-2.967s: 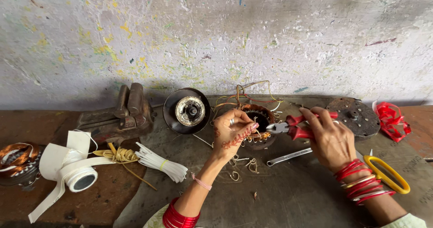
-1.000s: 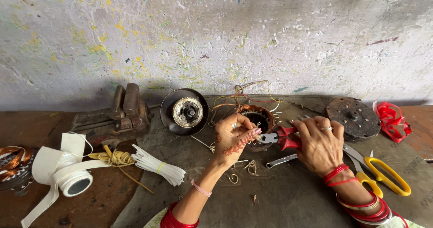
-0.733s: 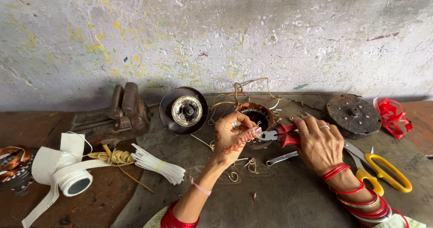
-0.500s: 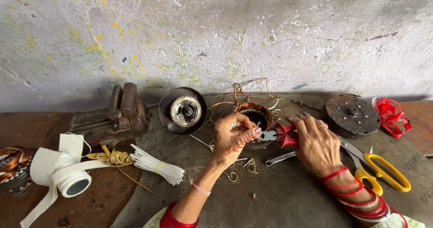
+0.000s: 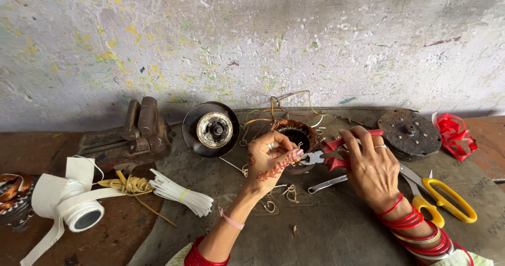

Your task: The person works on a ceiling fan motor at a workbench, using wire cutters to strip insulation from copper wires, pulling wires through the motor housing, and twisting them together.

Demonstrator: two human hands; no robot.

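Left hand [image 5: 271,161] pinching copper wire at the motor winding [image 5: 295,137]; right hand [image 5: 374,169] gripping red-handled pliers [image 5: 331,155], nose at wire.

Red-handled pliers [image 5: 336,151] are gripped by R hand [image 5: 374,172]; wire at copper-wound stator [image 5: 294,139] is pinched by L hand [image 5: 269,161]. Yellow scissors [image 5: 447,200] are seen nearby on bench [image 5: 326,229].

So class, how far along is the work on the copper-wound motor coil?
Done: cut wire scraps litter the bench. In hand: left hand pinches a wire at the round copper-wound coil; right hand works red-handled pliers. Left: loose leads stand uncut.
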